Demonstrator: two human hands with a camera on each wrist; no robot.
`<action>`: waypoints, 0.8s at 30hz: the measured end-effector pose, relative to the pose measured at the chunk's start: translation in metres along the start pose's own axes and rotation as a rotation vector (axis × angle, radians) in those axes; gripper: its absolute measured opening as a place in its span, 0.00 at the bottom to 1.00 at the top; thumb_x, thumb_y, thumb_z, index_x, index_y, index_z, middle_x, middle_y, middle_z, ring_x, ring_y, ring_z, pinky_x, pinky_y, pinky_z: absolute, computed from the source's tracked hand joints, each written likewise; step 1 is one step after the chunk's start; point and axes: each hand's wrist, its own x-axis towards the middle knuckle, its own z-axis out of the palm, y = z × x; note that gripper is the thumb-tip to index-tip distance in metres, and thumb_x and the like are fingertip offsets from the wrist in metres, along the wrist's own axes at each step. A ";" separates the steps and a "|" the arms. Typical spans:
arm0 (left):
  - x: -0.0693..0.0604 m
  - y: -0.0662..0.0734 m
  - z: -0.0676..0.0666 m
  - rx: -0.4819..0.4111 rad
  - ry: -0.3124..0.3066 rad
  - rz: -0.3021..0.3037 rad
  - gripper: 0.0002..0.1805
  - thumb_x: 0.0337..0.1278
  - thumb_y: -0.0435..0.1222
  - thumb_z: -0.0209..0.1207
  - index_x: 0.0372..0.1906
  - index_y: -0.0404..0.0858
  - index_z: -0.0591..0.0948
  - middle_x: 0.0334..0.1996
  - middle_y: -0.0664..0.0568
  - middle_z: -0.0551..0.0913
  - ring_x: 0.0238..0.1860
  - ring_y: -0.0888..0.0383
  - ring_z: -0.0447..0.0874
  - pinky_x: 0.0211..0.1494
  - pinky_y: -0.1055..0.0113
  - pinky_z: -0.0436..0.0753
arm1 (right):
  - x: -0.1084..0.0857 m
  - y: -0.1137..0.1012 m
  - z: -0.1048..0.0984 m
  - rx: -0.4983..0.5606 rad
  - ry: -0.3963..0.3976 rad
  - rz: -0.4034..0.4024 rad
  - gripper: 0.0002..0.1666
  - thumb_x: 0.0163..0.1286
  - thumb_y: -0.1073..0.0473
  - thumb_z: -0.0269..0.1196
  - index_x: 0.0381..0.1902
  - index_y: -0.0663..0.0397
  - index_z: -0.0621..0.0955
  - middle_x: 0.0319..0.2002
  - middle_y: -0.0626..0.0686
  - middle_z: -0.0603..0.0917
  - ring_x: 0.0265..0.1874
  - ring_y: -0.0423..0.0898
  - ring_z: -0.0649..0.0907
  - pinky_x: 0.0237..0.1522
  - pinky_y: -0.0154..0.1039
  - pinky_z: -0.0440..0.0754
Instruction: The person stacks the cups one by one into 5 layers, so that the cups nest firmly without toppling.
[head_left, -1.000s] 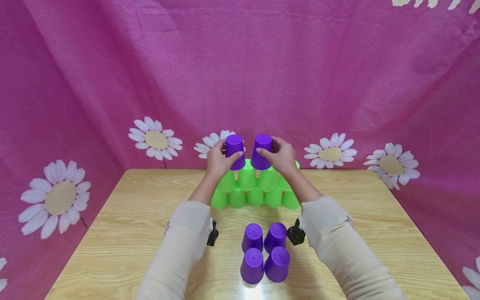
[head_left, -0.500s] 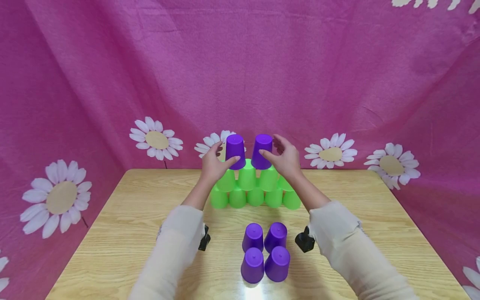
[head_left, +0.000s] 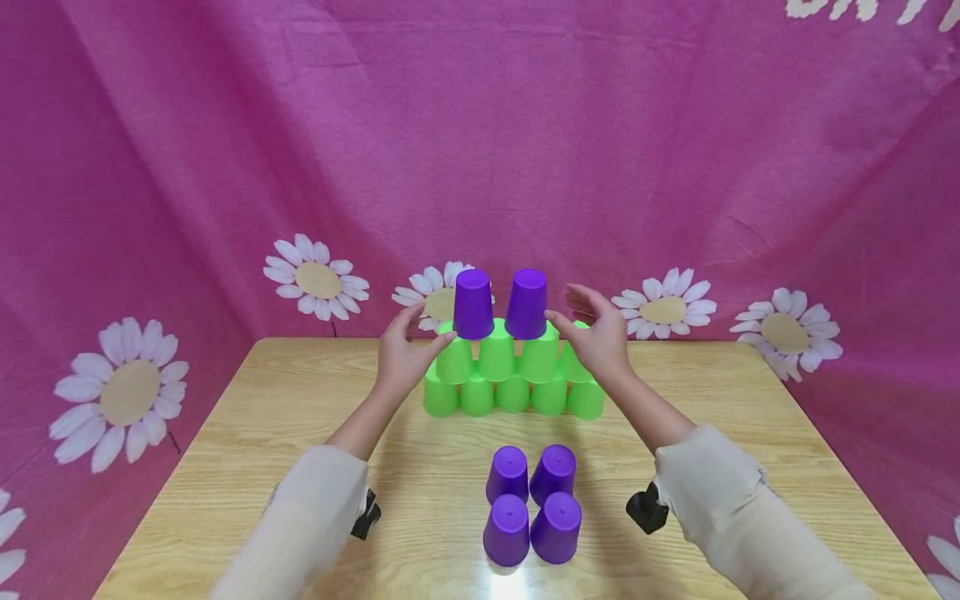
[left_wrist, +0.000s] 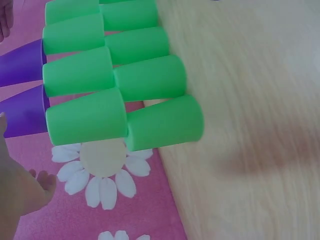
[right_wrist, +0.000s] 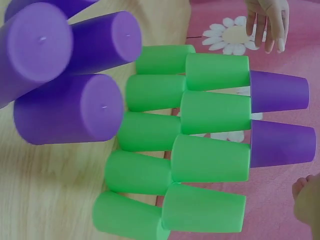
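- 2 upper purple cups (head_left: pixel 473 304) are sitting upside down as row 3 of the stack, side by side with a small gap, each straddling 2 green cups (head_left: pixel 497 350).
- Those green cups are standing upside down too, 4 in the middle row over 5 along the bottom.
- The left hand (head_left: pixel 405 357) is hovering just left of the purple pieces up top, thumb and fingers spread apart, so it's gripping nothing.
- The right hand (head_left: pixel 600 340) is doing pretty much the same on the other side, fingers loose and holding nothing; the right wrist view is showing a gap there.
- 4 front purple cups (head_left: pixel 506 533) are standing upside down in a tight 2 by 2 bunch nearer the person.
- A wood table (head_left: pixel 262 433) is holding it all up, with a pink cloth (head_left: pixel 480 150) with daisies hanging behind.
- Pale sleeves (head_left: pixel 311 500) are covering the forearms.
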 end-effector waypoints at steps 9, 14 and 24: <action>-0.020 -0.007 -0.004 -0.038 -0.013 0.054 0.27 0.45 0.31 0.67 0.54 0.29 0.75 0.52 0.37 0.79 0.55 0.43 0.76 0.56 0.51 0.77 | -0.014 0.010 -0.011 -0.017 -0.064 0.014 0.26 0.56 0.70 0.65 0.54 0.71 0.74 0.51 0.67 0.79 0.49 0.57 0.80 0.51 0.33 0.80; -0.030 -0.010 0.000 -0.068 -0.048 0.048 0.25 0.46 0.31 0.67 0.53 0.29 0.76 0.50 0.36 0.80 0.54 0.42 0.77 0.56 0.50 0.77 | -0.024 0.018 -0.017 -0.027 -0.122 0.038 0.24 0.58 0.68 0.64 0.53 0.71 0.74 0.50 0.67 0.79 0.44 0.34 0.80 0.50 0.27 0.78; -0.051 -0.020 0.007 -0.093 -0.144 0.019 0.25 0.47 0.30 0.66 0.52 0.27 0.75 0.52 0.36 0.79 0.54 0.42 0.76 0.56 0.48 0.76 | -0.044 0.033 -0.021 -0.040 -0.193 0.060 0.24 0.58 0.68 0.64 0.53 0.72 0.75 0.51 0.68 0.79 0.52 0.56 0.79 0.55 0.44 0.78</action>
